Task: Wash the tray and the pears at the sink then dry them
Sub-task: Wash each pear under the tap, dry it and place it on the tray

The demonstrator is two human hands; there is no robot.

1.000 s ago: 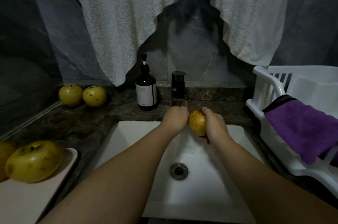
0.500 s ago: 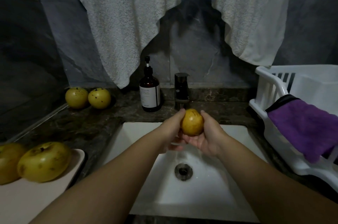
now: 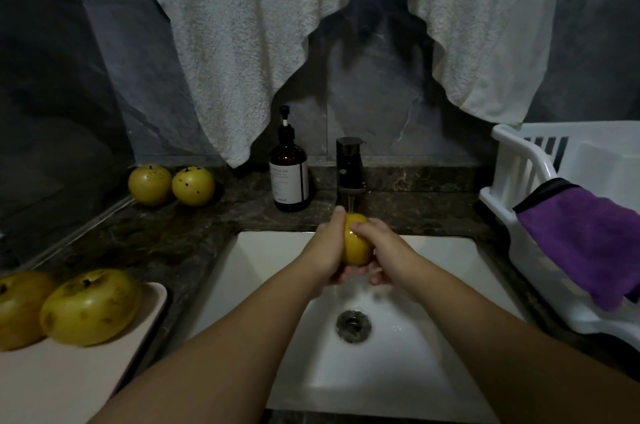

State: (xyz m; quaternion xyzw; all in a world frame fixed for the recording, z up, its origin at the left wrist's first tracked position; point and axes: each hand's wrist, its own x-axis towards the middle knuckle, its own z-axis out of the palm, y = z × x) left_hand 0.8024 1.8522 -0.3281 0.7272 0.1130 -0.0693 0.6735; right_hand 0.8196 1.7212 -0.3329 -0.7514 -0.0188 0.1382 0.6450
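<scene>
A yellow pear (image 3: 356,247) is held over the white sink (image 3: 408,371), right under the dark faucet (image 3: 350,167), and water runs onto it. My left hand (image 3: 327,250) grips its left side and my right hand (image 3: 382,250) wraps its right side and top. At the lower left a pale pink tray (image 3: 69,375) on the counter carries two large pears (image 3: 90,306). Two smaller spotted pears (image 3: 171,185) sit on the dark counter at the back left.
A brown pump bottle (image 3: 289,177) stands just left of the faucet. A white dish rack (image 3: 540,201) with a purple cloth (image 3: 588,243) draped over its edge fills the right side. A white towel (image 3: 277,25) hangs on the wall above. The drain (image 3: 353,326) lies below my hands.
Both hands have turned the pear and brought it up under the running faucet. My right hand has moved from beneath it to over its top and side.
</scene>
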